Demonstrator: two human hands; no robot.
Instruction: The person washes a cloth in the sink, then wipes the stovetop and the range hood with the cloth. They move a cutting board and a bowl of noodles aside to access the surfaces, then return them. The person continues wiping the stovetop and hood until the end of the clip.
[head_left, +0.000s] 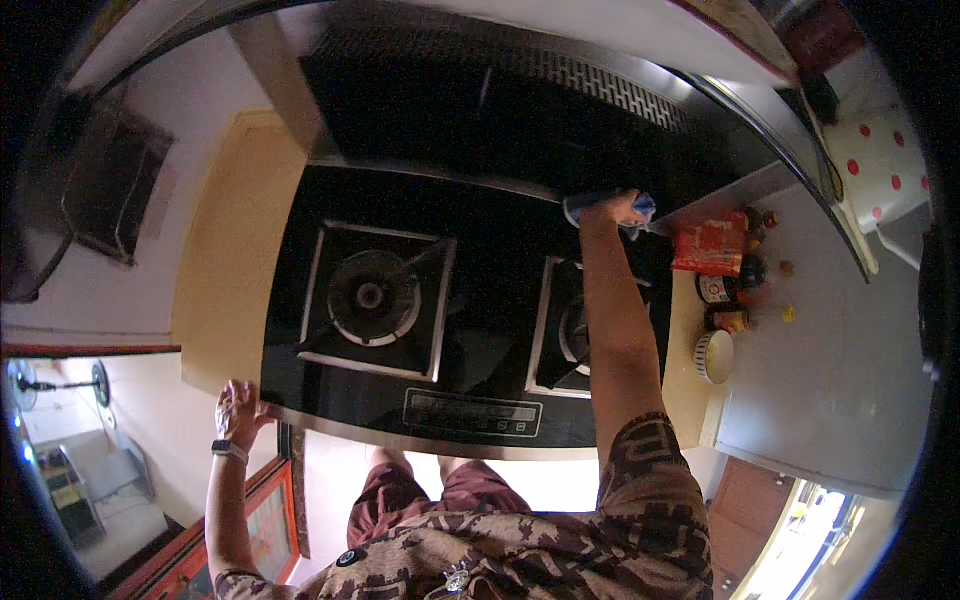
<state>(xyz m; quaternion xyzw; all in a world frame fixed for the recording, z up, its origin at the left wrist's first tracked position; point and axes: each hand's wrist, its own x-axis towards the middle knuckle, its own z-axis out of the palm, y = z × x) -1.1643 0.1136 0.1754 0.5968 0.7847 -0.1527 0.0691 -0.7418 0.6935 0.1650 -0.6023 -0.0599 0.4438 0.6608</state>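
Note:
My right hand (624, 205) is at the back right of a black glass gas hob (487, 300), with a blue cloth (643, 210) bunched in its fingers. The cloth lies at the hob's rear edge, partly hidden by the hand. My right forearm crosses over the right burner (566, 330) and covers much of it. To the left, the other burner (369, 295) is in full sight inside its square metal frame. My left hand (238, 411) rests on the counter's front left edge, holding nothing, a watch on its wrist.
Right of the hob stand a red packet (711, 244), several jars with a dark labelled one (716, 289), and a ribbed white bowl (714, 357). A perforated range hood (600, 82) hangs above the back. A control panel (472, 412) lies along the hob's front.

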